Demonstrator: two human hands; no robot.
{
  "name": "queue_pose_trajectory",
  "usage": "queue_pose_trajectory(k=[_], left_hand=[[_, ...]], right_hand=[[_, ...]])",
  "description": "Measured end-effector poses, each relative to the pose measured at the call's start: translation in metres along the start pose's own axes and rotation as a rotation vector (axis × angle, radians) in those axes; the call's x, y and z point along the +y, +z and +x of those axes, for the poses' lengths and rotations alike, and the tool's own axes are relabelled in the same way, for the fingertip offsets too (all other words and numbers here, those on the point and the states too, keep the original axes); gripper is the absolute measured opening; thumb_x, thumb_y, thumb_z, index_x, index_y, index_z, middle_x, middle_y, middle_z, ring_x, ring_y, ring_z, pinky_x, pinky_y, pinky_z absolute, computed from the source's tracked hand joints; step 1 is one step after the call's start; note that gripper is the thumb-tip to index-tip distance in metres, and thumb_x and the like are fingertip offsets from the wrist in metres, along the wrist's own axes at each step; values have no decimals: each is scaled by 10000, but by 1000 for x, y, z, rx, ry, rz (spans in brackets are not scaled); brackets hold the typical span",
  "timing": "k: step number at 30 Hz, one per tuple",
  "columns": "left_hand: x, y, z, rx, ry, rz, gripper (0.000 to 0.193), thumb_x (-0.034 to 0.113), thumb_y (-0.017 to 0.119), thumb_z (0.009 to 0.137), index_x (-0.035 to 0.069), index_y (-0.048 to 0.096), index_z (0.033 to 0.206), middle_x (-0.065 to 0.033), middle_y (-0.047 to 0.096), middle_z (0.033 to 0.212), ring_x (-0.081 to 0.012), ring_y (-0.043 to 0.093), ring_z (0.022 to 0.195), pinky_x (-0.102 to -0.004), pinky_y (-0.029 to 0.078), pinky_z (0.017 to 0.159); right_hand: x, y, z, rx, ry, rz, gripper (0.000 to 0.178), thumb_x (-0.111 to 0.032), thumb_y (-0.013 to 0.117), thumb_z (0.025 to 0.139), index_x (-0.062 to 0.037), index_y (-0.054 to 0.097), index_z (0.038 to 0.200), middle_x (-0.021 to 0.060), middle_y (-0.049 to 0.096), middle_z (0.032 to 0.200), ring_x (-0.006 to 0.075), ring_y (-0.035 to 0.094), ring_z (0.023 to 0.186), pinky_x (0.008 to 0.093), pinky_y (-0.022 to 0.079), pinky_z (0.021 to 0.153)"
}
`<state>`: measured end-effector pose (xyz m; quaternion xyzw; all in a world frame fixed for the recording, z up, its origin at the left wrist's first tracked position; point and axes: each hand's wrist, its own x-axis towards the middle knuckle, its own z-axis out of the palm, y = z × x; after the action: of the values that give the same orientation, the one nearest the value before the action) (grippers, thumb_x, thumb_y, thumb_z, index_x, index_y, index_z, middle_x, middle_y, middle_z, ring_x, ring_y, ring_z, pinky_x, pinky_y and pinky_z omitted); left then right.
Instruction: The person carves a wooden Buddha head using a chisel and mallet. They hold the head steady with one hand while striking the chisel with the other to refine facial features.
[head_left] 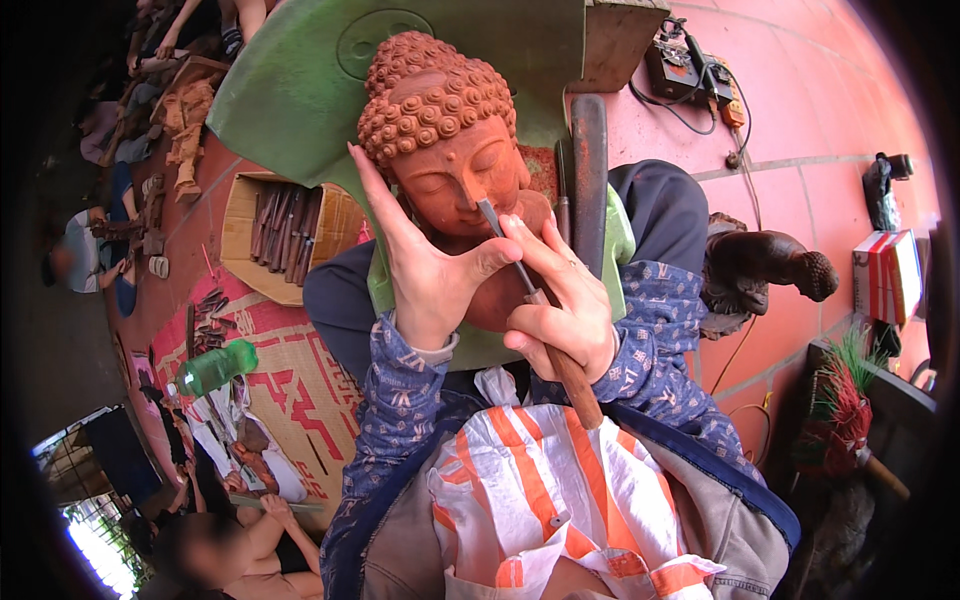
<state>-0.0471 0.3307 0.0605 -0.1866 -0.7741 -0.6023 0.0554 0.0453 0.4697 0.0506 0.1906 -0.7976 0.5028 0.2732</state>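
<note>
A reddish-brown wooden Buddha bust (440, 150) with curled hair leans before me, face up and tilted. My left hand (428, 262) lies along its cheek on the left, fingers stretched out, the thumb reaching across to the blade of a wood chisel (572, 385). My right hand (565, 315) is closed around that chisel, its wooden handle pointing back toward my lap. The flat metal tip rests at the face, just below the nose. My right fingertips extend along the blade, close to my left thumb.
A cardboard box (240, 230) of chisels stands left, near a green bottle (215, 367). Another dark bar-like tool (588, 170) lies right of the bust. A dark carving (760, 265) and a black power box (685, 70) with cables sit farther right. Other people work at left.
</note>
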Motion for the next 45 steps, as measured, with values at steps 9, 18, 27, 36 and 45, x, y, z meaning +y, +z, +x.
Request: queue_pose_trajectory(k=[9, 18, 27, 36, 45], left_hand=[[-1, 2, -1, 1, -4, 11, 1449, 687, 777, 556, -59, -50, 1484, -306, 124, 1504, -373, 183, 1414, -458, 182, 1152], [-3, 1, 0, 0, -2, 10, 1471, 728, 749, 541, -55, -66, 1484, -316, 111, 1501, -383, 180, 1413, -469, 186, 1150], [0, 3, -1, 4, -11, 2, 1449, 725, 742, 555, -33, -64, 1491, -299, 129, 1501, -369, 199, 1409, -471, 200, 1147], [3, 4, 0, 16, -15, -52, 1405, 709, 736, 601, -30, -59, 1493, -289, 161, 1495, -353, 231, 1398, -453, 222, 1140], [7, 5, 1, 33, -6, -48, 1374, 708, 720, 632, -35, -54, 1491, -299, 205, 1480, -350, 281, 1378, -436, 262, 1121]], right_hand=[[2, 1, -1, -48, -14, -100, 284, -346, 715, 792, -94, 586, 764, 369, 510, 1261, 485, 530, 1188, 579, 383, 1016], [7, -6, 1, -92, -39, -41, 292, -354, 705, 802, -90, 584, 767, 397, 496, 1254, 483, 546, 1169, 587, 403, 994], [1, -10, 8, -53, 15, 7, 314, -310, 755, 695, -68, 555, 714, 291, 511, 1311, 417, 565, 1171, 593, 471, 927], [0, -7, 11, -77, 8, -67, 374, -434, 682, 806, -81, 582, 736, 364, 538, 1222, 463, 596, 1094, 577, 469, 921], [-6, 0, 13, -32, 33, -137, 397, -459, 687, 779, -79, 581, 728, 348, 543, 1232, 469, 598, 1084, 577, 472, 919]])
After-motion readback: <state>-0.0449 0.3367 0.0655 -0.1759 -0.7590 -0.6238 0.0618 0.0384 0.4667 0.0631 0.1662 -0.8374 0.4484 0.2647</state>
